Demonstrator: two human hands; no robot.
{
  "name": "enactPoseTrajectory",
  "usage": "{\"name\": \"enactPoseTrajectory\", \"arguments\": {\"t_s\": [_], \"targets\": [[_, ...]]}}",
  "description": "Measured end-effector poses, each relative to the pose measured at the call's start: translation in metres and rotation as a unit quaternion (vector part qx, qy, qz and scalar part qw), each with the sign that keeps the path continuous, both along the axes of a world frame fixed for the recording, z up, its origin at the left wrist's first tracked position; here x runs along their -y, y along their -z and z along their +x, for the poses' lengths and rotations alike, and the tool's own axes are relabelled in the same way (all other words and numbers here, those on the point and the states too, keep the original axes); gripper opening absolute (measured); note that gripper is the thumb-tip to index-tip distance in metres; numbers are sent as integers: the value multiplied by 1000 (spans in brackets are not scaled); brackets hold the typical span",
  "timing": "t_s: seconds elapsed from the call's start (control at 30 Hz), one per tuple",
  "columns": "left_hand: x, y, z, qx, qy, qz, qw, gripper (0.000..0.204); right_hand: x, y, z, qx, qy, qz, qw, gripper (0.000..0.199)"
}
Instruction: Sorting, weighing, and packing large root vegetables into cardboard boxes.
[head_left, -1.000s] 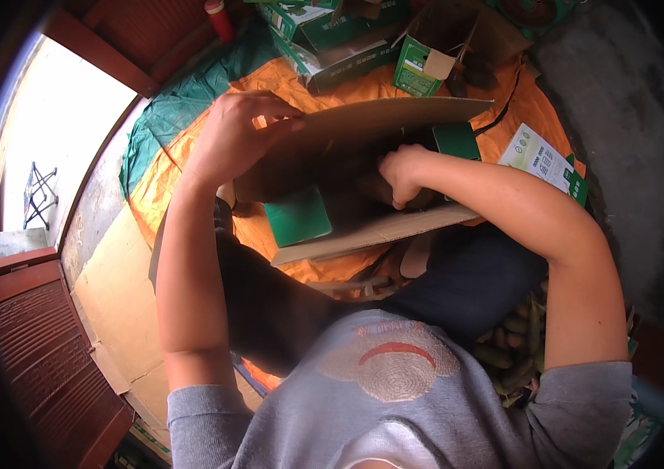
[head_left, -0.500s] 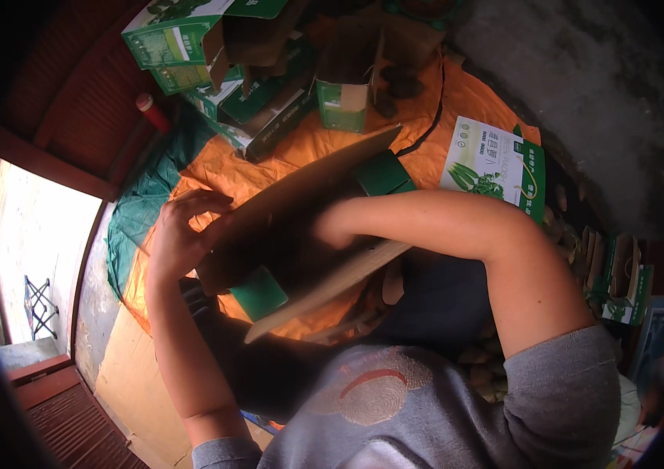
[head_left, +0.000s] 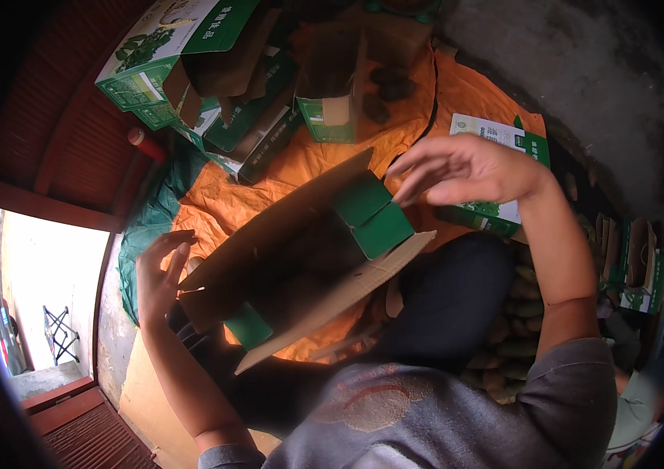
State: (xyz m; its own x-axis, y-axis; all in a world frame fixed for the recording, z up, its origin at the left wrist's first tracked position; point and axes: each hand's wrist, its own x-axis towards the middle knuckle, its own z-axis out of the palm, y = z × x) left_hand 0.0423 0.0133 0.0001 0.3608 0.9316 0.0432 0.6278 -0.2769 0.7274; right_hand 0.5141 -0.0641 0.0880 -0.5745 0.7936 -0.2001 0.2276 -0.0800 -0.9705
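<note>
An open cardboard box (head_left: 312, 316) sits tilted in front of my lap, its long brown flaps spread apart. Green end flaps (head_left: 383, 227) fold at its right end, and a smaller green flap (head_left: 249, 327) shows at its near left. The inside is mostly in dark shadow. My left hand (head_left: 158, 273) is beside the box's left end, thumb and fingers apart; contact with the cardboard is hard to make out. Over the far right, past the green flaps, my right hand (head_left: 477, 168) hangs in the air with fingers stretched and nothing in them.
Green and white cartons (head_left: 183, 55) are stacked at the far left, near a red cylinder (head_left: 147, 145). Another open carton (head_left: 327, 117) stands on the orange sheet (head_left: 226, 199) beside dark lumps (head_left: 389, 84). A printed carton (head_left: 504, 215) lies right; greenish, root-like produce (head_left: 516, 340) is piled by my leg.
My right hand has come out of the box and moved up and right. My left hand has shifted slightly left and down from the flap. The box's inside is more exposed.
</note>
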Motion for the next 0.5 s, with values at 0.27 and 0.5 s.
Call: {"name": "enactPoseTrajectory", "arguments": {"t_s": [0.27,0.5], "targets": [[-16,12,0,40,34,-52,997,49,-52,162,155,35,322,-124,938,41],[-38,26,-18,60,-91,-71,991,29,-137,326,222,181,368,-250,877,44]]}}
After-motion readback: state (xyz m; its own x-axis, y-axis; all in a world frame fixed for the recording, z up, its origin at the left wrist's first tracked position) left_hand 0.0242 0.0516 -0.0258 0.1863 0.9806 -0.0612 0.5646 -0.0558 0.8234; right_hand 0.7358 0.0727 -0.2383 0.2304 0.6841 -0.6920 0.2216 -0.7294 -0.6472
